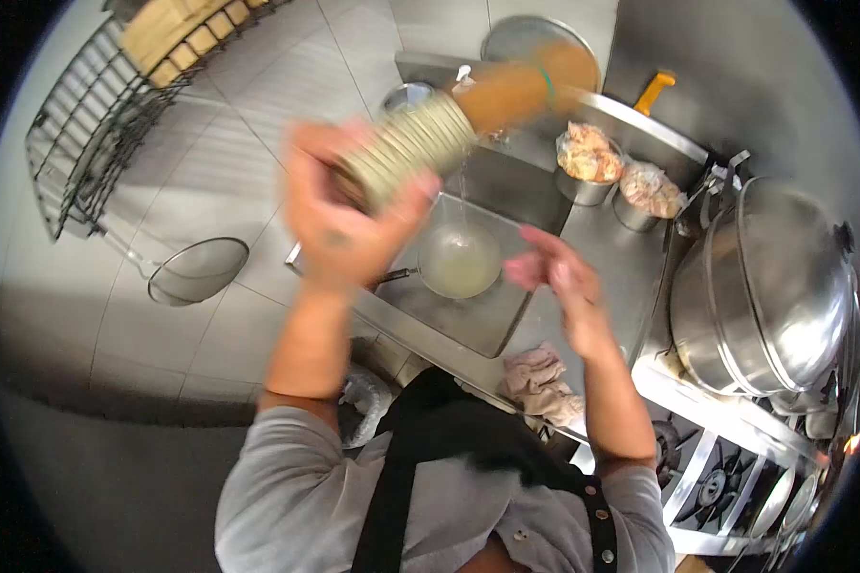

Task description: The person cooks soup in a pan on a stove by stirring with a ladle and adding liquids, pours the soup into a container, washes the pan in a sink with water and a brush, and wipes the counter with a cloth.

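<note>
My left hand (344, 215) is wrapped round a pale ribbed cylinder (411, 143), possibly a stack of thin rings or lids, tilted up to the right. A blurred brown object (506, 95) with a green band extends beyond its far end; what it is cannot be made out. My right hand (564, 282) is off to the right over the sink edge, fingers apart, touching nothing. Between and below my hands, a round pan (459, 260) with a dark handle sits in the metal sink (487, 329), holding cloudy liquid. A thin stream of water falls into it.
Two metal containers with bagged food (588, 153) stand right of the sink. A large steel pot (764, 286) is farther right, above stove burners (712, 485). A crumpled cloth (540, 382) lies on the front edge. A strainer (199, 271) and wire rack (96, 115) are left.
</note>
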The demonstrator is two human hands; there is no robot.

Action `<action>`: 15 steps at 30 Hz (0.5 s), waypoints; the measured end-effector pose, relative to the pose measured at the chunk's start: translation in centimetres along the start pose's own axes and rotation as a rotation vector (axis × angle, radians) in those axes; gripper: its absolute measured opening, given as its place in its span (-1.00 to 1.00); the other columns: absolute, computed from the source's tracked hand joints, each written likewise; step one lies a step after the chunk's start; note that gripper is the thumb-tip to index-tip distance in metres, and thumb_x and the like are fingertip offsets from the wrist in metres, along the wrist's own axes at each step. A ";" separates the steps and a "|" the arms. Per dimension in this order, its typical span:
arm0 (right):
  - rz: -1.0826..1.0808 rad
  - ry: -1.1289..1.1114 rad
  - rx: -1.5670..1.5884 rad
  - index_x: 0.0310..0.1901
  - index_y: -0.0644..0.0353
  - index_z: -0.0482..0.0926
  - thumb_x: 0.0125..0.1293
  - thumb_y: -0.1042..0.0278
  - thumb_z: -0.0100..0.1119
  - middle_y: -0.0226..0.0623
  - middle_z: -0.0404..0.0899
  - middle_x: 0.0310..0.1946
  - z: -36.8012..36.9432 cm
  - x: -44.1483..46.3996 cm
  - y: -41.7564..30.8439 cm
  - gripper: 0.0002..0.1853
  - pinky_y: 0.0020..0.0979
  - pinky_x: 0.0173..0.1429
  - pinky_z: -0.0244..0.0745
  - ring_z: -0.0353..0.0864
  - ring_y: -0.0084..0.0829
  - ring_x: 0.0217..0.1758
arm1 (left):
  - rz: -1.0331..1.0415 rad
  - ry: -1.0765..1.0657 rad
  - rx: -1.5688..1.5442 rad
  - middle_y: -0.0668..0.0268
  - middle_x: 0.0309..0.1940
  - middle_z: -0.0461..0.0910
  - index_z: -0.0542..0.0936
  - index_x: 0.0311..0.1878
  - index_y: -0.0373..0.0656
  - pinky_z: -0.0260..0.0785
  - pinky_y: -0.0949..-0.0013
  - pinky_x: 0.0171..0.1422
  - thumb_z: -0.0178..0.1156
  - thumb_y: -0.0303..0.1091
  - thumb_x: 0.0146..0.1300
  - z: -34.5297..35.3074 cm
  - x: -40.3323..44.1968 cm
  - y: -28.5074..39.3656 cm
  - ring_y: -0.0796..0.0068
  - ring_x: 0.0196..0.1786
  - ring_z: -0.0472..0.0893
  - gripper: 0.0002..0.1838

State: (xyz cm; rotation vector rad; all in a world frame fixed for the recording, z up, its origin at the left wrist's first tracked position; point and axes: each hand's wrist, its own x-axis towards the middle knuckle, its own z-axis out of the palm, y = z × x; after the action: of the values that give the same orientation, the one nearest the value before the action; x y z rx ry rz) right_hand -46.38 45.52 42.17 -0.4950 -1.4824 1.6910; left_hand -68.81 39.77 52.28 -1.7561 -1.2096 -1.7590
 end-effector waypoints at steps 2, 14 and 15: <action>0.108 0.033 0.486 0.16 0.32 0.38 0.38 0.06 0.02 -0.25 0.58 -0.23 3.2 4.3 5.6 -0.50 -0.39 0.09 0.39 0.56 -0.41 -0.10 | -0.101 -0.154 -0.031 0.22 -0.25 0.37 0.40 -0.08 -0.20 0.35 0.33 -0.24 0.54 -0.27 -0.15 2.7 -8.9 -5.1 0.33 -0.25 0.45 -0.40; 0.913 0.338 -0.535 -0.03 0.27 0.50 0.08 0.14 0.28 -0.16 0.60 -0.27 1.8 8.4 39.3 -0.52 -0.31 -0.11 0.51 0.63 -0.31 -0.22 | -1.125 -1.485 0.283 0.03 0.17 0.46 0.46 0.18 -0.16 0.36 0.15 0.20 0.40 -0.05 0.03 1.0 -33.3 -41.3 0.11 0.18 0.48 -0.33; 0.899 0.271 -0.662 0.00 0.25 0.50 0.08 0.13 0.29 -0.14 0.61 -0.25 2.0 7.7 42.3 -0.50 -0.29 -0.07 0.50 0.63 -0.28 -0.18 | -0.998 -1.573 0.379 0.00 0.19 0.45 0.47 0.18 -0.14 0.35 0.16 0.22 0.38 -0.09 0.04 0.8 -37.8 -45.1 0.07 0.20 0.47 -0.36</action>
State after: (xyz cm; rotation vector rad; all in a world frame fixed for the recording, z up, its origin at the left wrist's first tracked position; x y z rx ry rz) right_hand -65.80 51.23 4.22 -1.8897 -1.7075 1.5851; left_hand -97.39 54.21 2.94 -2.3365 -3.0520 0.1915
